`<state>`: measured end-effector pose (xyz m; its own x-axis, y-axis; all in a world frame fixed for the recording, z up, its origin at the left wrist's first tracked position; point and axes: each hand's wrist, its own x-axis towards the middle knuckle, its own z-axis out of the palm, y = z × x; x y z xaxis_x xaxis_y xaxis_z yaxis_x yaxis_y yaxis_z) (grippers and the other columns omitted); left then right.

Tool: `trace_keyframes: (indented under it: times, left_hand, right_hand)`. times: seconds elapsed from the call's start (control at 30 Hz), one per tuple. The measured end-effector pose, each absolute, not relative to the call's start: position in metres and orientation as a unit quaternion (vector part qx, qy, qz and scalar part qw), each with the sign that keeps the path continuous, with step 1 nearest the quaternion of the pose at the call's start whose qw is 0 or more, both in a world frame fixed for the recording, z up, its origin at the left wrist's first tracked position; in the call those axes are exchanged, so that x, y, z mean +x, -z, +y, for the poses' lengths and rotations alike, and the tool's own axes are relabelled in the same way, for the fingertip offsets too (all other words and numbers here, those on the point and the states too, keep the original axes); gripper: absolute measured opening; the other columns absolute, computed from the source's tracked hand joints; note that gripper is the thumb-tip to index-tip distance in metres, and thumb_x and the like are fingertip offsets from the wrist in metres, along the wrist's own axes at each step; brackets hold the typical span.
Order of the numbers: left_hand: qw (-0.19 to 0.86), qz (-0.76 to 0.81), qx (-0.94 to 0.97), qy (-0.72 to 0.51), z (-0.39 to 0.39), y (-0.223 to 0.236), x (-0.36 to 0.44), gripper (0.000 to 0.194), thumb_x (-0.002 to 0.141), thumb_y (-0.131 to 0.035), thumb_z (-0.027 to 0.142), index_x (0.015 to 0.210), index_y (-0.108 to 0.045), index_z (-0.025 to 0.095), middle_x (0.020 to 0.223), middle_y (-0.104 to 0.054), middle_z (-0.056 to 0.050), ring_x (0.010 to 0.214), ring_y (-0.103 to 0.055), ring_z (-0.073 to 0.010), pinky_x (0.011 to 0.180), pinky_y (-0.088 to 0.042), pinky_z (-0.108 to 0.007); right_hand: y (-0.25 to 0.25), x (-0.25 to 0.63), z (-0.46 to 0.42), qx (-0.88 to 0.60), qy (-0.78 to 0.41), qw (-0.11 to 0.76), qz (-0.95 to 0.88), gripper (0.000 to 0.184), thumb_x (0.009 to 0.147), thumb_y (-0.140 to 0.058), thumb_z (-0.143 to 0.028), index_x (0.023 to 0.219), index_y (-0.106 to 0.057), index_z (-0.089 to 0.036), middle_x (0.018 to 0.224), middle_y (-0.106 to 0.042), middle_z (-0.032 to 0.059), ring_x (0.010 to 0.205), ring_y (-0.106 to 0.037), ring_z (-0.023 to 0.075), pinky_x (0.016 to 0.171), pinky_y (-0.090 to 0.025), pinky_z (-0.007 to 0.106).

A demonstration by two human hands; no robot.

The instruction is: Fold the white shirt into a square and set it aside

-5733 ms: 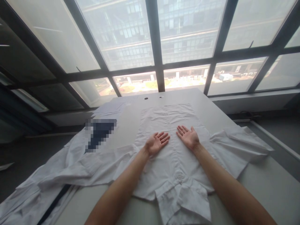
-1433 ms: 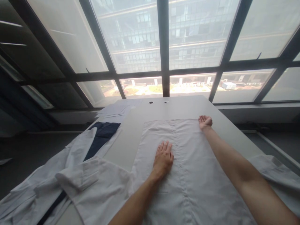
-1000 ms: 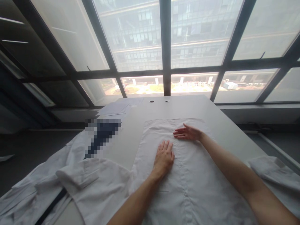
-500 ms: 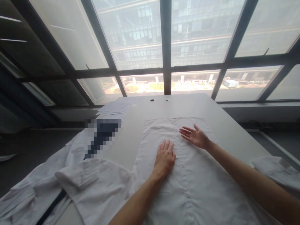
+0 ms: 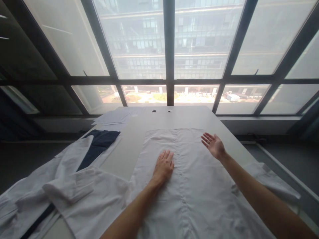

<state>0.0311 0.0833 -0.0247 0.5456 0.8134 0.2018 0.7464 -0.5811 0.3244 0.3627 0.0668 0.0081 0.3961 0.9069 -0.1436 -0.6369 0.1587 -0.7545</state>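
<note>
A white coat-like garment lies spread on the white table, its seam running lengthwise down the middle. My left hand rests palm down on the cloth just left of that seam, fingers stretched out. Near the far right corner of the garment is my right hand, open, with its palm turned inward and its fingers extended. Whether it touches the cloth there I cannot tell. Neither hand grips anything. Slight wrinkles show along the seam. Sleeves spread out at both sides.
More white cloth is heaped at the left, with a folded dark blue cloth among it. Several white sheets lie at the far left corner. Two round holes pierce the far table edge. Large windows stand behind.
My right hand has moved right across the garment, from beside the seam to its far right corner. My left hand stays flat by the seam. The view has shifted a little.
</note>
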Motion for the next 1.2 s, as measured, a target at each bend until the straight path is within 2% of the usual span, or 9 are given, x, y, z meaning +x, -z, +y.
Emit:
trace_keyframes:
  times: [0.17, 0.3, 0.37, 0.47, 0.63, 0.8, 0.9, 1.1, 1.2]
  left_hand:
    - [0.196, 0.458, 0.839, -0.22, 0.091, 0.014, 0.031, 0.041, 0.09, -0.053, 0.016, 0.13, -0.064, 0.015, 0.15, -0.052, -0.013, 0.144, -0.041, -0.027, 0.122, -0.029, -0.044]
    - [0.424, 0.44, 0.732, -0.3, 0.102, -0.007, 0.042, 0.036, 0.09, -0.05, 0.016, 0.121, -0.066, 0.017, 0.136, -0.063, -0.011, 0.127, -0.059, -0.0241, 0.113, -0.044, -0.04]
    - [0.518, 0.433, 0.687, -0.268, 0.114, -0.014, 0.048, 0.031, 0.09, -0.048, 0.017, 0.115, -0.067, 0.015, 0.121, -0.07, -0.011, 0.106, -0.069, -0.0223, 0.099, -0.054, -0.04]
    - [0.596, 0.419, 0.656, -0.195, 0.141, -0.021, 0.051, 0.025, 0.09, -0.05, 0.019, 0.105, -0.068, 0.012, 0.102, -0.075, -0.011, 0.088, -0.073, -0.0192, 0.087, -0.059, -0.035]
    - [0.708, 0.388, 0.588, -0.047, 0.198, -0.03, 0.045, 0.015, 0.081, -0.067, 0.022, 0.092, -0.072, 0.013, 0.096, -0.077, -0.012, 0.092, -0.074, -0.0228, 0.091, -0.059, -0.034]
    - [0.754, 0.383, 0.533, 0.024, 0.25, -0.03, 0.061, 0.02, 0.077, -0.067, 0.008, 0.095, -0.072, 0.012, 0.093, -0.077, -0.013, 0.092, -0.075, -0.0268, 0.085, -0.061, -0.037]
    - [0.768, 0.39, 0.508, -0.029, 0.281, -0.025, 0.08, 0.025, 0.08, -0.063, 0.006, 0.103, -0.07, 0.012, 0.095, -0.076, -0.016, 0.091, -0.075, -0.0293, 0.081, -0.062, -0.042]
    - [0.745, 0.374, 0.452, -0.318, 0.333, -0.032, 0.104, 0.03, 0.093, -0.049, 0.01, 0.121, -0.059, 0.012, 0.114, -0.071, -0.017, 0.103, -0.072, -0.0195, 0.093, -0.056, -0.031]
    - [0.746, 0.339, 0.442, -0.365, 0.325, -0.039, 0.092, 0.03, 0.094, -0.047, 0.012, 0.121, -0.061, 0.011, 0.119, -0.07, -0.018, 0.111, -0.069, -0.0224, 0.098, -0.054, -0.035]
  right_hand:
    - [-0.003, 0.284, 0.079, -0.356, -0.609, 0.687, -0.176, 0.039, 0.105, -0.034, -0.039, 0.126, -0.062, -0.024, 0.123, -0.071, 0.0089, 0.117, -0.066, 0.0215, 0.104, -0.053, 0.043]
    - [0.004, 0.245, 0.095, -0.333, -0.662, 0.653, -0.154, 0.043, 0.106, -0.031, -0.043, 0.127, -0.059, -0.018, 0.122, -0.07, 0.0134, 0.113, -0.069, 0.0228, 0.098, -0.057, 0.042]
    - [0.007, 0.235, 0.099, -0.319, -0.701, 0.626, -0.124, 0.05, 0.106, -0.027, -0.048, 0.131, -0.055, -0.015, 0.124, -0.068, 0.018, 0.112, -0.069, 0.0259, 0.093, -0.059, 0.046]
    - [0.013, 0.229, 0.101, -0.304, -0.734, 0.6, -0.096, 0.054, 0.106, -0.027, -0.048, 0.135, -0.05, -0.009, 0.127, -0.064, 0.0237, 0.112, -0.069, 0.0282, 0.088, -0.061, 0.046]
    - [0.02, 0.227, 0.098, -0.281, -0.734, 0.61, -0.102, 0.048, 0.105, -0.038, -0.041, 0.137, -0.047, -0.006, 0.131, -0.062, 0.025, 0.115, -0.069, 0.0265, 0.091, -0.061, 0.041]
    - [0.02, 0.226, 0.099, -0.274, -0.729, 0.621, -0.088, 0.049, 0.106, -0.035, -0.04, 0.136, -0.048, -0.003, 0.128, -0.065, 0.0262, 0.116, -0.068, 0.0268, 0.093, -0.06, 0.042]
    - [0.019, 0.227, 0.101, -0.292, -0.718, 0.626, -0.083, 0.046, 0.107, -0.033, -0.039, 0.133, -0.052, -0.006, 0.126, -0.067, 0.0221, 0.116, -0.068, 0.0247, 0.093, -0.059, 0.04]
    - [0.015, 0.228, 0.1, -0.321, -0.706, 0.625, -0.083, 0.045, 0.107, -0.032, -0.038, 0.129, -0.057, -0.007, 0.126, -0.068, 0.0205, 0.115, -0.068, 0.0232, 0.096, -0.057, 0.038]
    - [0.013, 0.228, 0.099, -0.319, -0.709, 0.624, -0.084, 0.045, 0.107, -0.032, -0.038, 0.127, -0.058, -0.007, 0.125, -0.069, 0.0206, 0.115, -0.068, 0.0234, 0.096, -0.057, 0.038]
